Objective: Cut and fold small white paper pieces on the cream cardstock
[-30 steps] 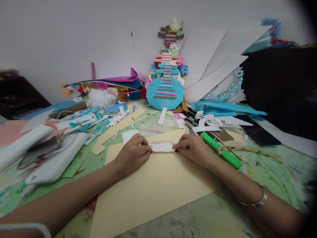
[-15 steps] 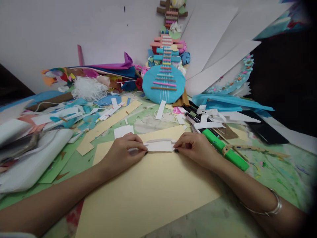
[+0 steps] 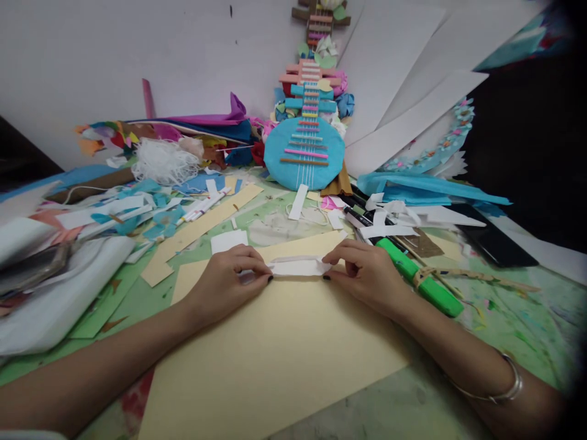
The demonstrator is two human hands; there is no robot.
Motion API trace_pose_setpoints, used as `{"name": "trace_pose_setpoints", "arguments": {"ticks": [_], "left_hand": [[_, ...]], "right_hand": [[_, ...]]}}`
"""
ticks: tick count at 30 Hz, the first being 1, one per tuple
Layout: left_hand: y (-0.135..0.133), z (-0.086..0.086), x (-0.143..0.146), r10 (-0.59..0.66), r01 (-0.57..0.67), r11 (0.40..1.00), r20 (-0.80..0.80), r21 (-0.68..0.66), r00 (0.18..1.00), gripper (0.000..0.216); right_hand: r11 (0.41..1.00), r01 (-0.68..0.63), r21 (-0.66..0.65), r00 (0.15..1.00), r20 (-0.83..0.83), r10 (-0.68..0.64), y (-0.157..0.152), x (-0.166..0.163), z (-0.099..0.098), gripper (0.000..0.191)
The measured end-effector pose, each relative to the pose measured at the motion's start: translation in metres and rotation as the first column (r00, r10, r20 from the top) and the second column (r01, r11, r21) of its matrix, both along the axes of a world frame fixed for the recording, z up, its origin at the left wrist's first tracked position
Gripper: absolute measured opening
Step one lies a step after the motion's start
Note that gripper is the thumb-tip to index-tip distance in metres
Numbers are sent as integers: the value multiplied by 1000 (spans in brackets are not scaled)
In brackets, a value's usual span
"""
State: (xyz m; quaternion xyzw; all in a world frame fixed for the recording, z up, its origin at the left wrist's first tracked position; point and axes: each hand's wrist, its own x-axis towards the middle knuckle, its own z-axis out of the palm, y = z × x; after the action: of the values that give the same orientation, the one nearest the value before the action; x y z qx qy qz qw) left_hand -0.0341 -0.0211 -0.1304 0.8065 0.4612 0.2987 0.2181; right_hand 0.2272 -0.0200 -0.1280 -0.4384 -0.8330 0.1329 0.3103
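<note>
A small white paper piece [image 3: 298, 267] stretches between my two hands, its far edge folded up. My left hand [image 3: 232, 276] pinches its left end between thumb and fingers. At the right end my right hand [image 3: 367, 272] grips it the same way, with the thumb below. Both hands rest over a large cream sheet [image 3: 284, 354] lying flat on the table. Behind the left hand lies a white paper square [image 3: 229, 241]. Farther back, a blue round paper instrument [image 3: 303, 177] with strings and coloured bars leans against the wall.
Paper scraps and a ball of white string [image 3: 166, 162] crowd the left. To the right lie a green wrapped block [image 3: 419, 278], several black markers [image 3: 358, 219], white paper strips and a black phone [image 3: 498, 238]. Blue folded paper [image 3: 413, 186] lies behind them.
My right thumb and fingers have shifted slightly at the right end of the white paper, and its near edge has tilted up a little. My left hand stays in place.
</note>
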Motion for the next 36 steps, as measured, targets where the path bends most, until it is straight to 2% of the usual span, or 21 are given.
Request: {"name": "trace_pose_setpoints", "arguments": {"ticks": [9, 14, 17, 22, 29, 36], "left_hand": [[2, -1, 0, 31, -31, 998, 6, -48, 999, 13], [1, 0, 1, 13, -13, 999, 6, -31, 1000, 14], [1, 1, 1, 1, 0, 1000, 13, -18, 1000, 14], [1, 3, 0, -1, 1, 999, -6, -40, 1000, 13], [2, 5, 1, 9, -11, 997, -26, -79, 1000, 12], [3, 3, 1, 1, -4, 995, -29, -100, 1000, 12]], "right_hand": [[989, -57, 135, 991, 130, 39, -3, 1, -5, 14], [986, -98, 132, 980, 184, 73, -4, -1, -5, 19], [992, -93, 84, 983, 168, 78, -4, -2, -1, 20], [996, -62, -68, 994, 90, 69, -2, -2, 5, 18], [959, 0, -283, 1000, -12, -4, 3, 1, 2, 11], [938, 31, -345, 1000, 10, -29, 2, -1, 3, 8]]}}
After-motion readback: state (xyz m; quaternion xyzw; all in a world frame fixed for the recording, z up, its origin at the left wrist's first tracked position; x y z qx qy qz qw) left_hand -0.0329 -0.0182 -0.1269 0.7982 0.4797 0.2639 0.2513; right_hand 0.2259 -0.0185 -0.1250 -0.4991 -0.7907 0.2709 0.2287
